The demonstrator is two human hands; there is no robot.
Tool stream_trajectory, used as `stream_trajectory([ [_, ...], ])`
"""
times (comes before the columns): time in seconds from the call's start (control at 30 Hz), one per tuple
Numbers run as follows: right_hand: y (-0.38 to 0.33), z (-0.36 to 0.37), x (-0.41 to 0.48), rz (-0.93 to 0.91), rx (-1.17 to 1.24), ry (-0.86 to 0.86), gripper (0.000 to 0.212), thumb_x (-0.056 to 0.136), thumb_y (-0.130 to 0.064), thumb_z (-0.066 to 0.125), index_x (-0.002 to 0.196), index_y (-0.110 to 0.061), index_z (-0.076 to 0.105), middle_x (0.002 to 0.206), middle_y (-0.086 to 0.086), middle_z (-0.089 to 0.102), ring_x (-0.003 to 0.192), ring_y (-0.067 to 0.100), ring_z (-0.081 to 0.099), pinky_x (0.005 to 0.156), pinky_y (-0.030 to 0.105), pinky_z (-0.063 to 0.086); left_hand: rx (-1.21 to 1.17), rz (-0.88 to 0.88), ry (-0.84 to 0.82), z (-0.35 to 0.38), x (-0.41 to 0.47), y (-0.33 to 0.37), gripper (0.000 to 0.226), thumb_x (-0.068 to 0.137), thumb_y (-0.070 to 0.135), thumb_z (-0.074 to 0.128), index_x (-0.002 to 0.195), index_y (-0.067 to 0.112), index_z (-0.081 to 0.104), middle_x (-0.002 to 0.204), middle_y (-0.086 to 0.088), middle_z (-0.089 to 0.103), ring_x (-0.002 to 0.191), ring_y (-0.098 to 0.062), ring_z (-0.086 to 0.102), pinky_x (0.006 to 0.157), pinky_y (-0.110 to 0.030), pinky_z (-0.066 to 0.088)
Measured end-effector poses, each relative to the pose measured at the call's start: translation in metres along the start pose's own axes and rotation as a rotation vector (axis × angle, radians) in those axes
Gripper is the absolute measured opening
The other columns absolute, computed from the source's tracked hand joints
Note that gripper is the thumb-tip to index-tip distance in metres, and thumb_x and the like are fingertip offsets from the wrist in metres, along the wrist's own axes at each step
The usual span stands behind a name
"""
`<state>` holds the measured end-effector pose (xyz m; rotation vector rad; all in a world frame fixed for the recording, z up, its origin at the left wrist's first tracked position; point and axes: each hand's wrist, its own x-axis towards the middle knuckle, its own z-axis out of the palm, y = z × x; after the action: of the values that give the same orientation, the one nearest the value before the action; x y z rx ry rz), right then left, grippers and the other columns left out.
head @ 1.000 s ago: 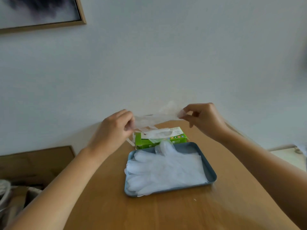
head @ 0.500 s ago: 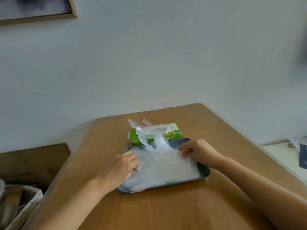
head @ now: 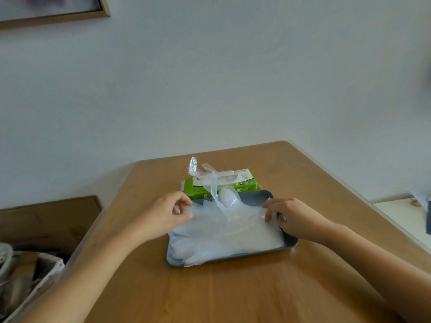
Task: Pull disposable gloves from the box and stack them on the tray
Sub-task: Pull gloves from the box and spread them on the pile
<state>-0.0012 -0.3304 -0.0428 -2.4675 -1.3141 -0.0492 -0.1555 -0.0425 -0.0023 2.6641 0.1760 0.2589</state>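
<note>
Left hand (head: 163,215): bare, left of tray (head: 254,197). Short plain nails visible on thumb and two fingers, on tray side. Left forearm (head: 93,264): bare along whole visible length, wrist to frame edge, nearer camera than tray. Right hand (head: 296,220): bare, right of tray. Short nails visible on fingertips facing tray; finer detail too small to tell. Right forearm (head: 373,259): bare along whole visible length too. Both forearms slim, smooth, with edges slightly soft from blur.

Nothing can be read. The green box (head: 242,185) has faint print on its white top. Along its front edge run a row of small coloured icons and some labels, all too small and blurred to make out.
</note>
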Motion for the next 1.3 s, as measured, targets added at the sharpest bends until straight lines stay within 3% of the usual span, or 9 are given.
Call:
stream_trajectory([
  [0.1, -0.004, -0.007, 0.002, 0.031, -0.006, -0.099, 0.039, 0.090, -0.007, 0.039, 0.103, -0.024, 0.072, 0.137, -0.013, 0.052, 0.137, 0.005, 0.030, 0.111, 0.018, 0.016, -0.045, -0.104, -0.172, 0.006, 0.027, 0.003, 0.052, 0.078, 0.052, 0.070, 0.123, 0.031, 0.054, 0.116, 0.018, 0.053, 0.101, -0.003, 0.053, 0.083, -0.018, 0.042],
  [0.2, -0.003, -0.012, 0.005, 0.063, 0.008, -0.171, 0.033, 0.097, -0.031, 0.041, 0.097, -0.021, 0.072, 0.127, -0.011, 0.060, 0.139, 0.006, 0.026, 0.116, 0.026, 0.006, -0.117, -0.075, -0.278, 0.016, 0.049, 0.011, 0.058, 0.079, 0.049, 0.071, 0.129, 0.026, 0.053, 0.116, 0.017, 0.049, 0.108, -0.009, 0.050, 0.085, -0.019, 0.039],
  [0.4, -0.017, -0.012, 0.011, 0.110, -0.085, -0.157, 0.047, 0.087, -0.067, 0.040, 0.071, -0.029, 0.062, 0.136, -0.013, 0.051, 0.140, 0.008, 0.022, 0.120, 0.039, 0.004, -0.163, -0.085, -0.329, 0.033, 0.069, 0.011, 0.029, 0.075, 0.049, 0.075, 0.061, 0.031, 0.057, 0.061, 0.015, 0.044, 0.056, -0.004, 0.037, 0.055, -0.021, 0.027],
  [0.6, -0.034, 0.001, 0.022, 0.205, -0.205, 0.084, 0.029, 0.094, -0.046, 0.049, 0.106, -0.023, 0.063, 0.121, -0.004, 0.052, 0.114, 0.017, 0.041, 0.096, 0.029, 0.034, -0.196, -0.093, -0.376, 0.029, 0.073, -0.001, 0.055, 0.075, 0.043, 0.078, 0.049, 0.023, 0.034, 0.050, 0.007, 0.030, 0.048, -0.010, 0.023, 0.052, -0.027, 0.020],
  [0.7, -0.045, 0.011, 0.026, 0.078, -0.067, 0.108, 0.042, 0.096, -0.041, 0.047, 0.134, -0.023, 0.047, 0.143, -0.003, 0.043, 0.133, 0.015, 0.035, 0.108, 0.023, 0.025, -0.157, -0.091, -0.388, 0.030, 0.073, -0.001, 0.056, 0.074, 0.044, 0.078, 0.049, 0.023, 0.033, 0.049, 0.008, 0.029, 0.046, -0.010, 0.023, 0.051, -0.026, 0.019],
  [0.8, -0.054, 0.026, 0.024, -0.027, -0.067, -0.192, 0.066, 0.096, -0.055, 0.037, 0.152, -0.029, 0.013, 0.160, -0.006, -0.001, 0.147, 0.013, -0.005, 0.116, 0.031, -0.003, -0.106, -0.085, -0.395, 0.033, 0.073, -0.004, 0.057, 0.076, 0.043, 0.077, 0.050, 0.023, 0.031, 0.050, 0.006, 0.028, 0.046, -0.010, 0.022, 0.050, -0.025, 0.019],
  [1.07, -0.042, 0.031, 0.021, 0.082, -0.094, -0.440, 0.099, 0.067, -0.084, 0.015, 0.151, -0.037, -0.006, 0.159, -0.002, -0.016, 0.146, 0.023, -0.016, 0.118, 0.047, -0.008, 0.403, -0.331, -0.138, -0.008, 0.071, -0.033, 0.031, 0.088, 0.030, 0.065, 0.065, 0.014, 0.052, 0.060, 0.001, 0.047, 0.054, -0.016, 0.042, 0.052, -0.025, 0.032],
  [1.2, -0.043, 0.033, 0.023, 0.090, -0.093, -0.444, 0.107, 0.060, -0.088, 0.016, 0.151, -0.037, -0.008, 0.159, -0.002, -0.018, 0.146, 0.024, -0.018, 0.118, 0.050, -0.009, 0.143, -0.078, 0.281, -0.006, 0.057, 0.001, 0.005, 0.090, 0.020, 0.058, 0.086, 0.021, 0.060, 0.073, 0.014, 0.058, 0.066, -0.003, 0.055, 0.058, -0.018, 0.040],
  [1.3, -0.043, 0.035, 0.024, 0.094, -0.101, -0.453, 0.110, 0.059, -0.089, 0.018, 0.150, -0.036, -0.011, 0.159, -0.001, -0.019, 0.145, 0.024, -0.020, 0.117, 0.052, -0.009, -0.129, 0.076, 0.107, 0.020, 0.052, 0.048, 0.004, 0.087, 0.022, 0.066, 0.091, 0.021, 0.066, 0.080, 0.012, 0.064, 0.070, 0.001, 0.057, 0.068, -0.017, 0.047],
])
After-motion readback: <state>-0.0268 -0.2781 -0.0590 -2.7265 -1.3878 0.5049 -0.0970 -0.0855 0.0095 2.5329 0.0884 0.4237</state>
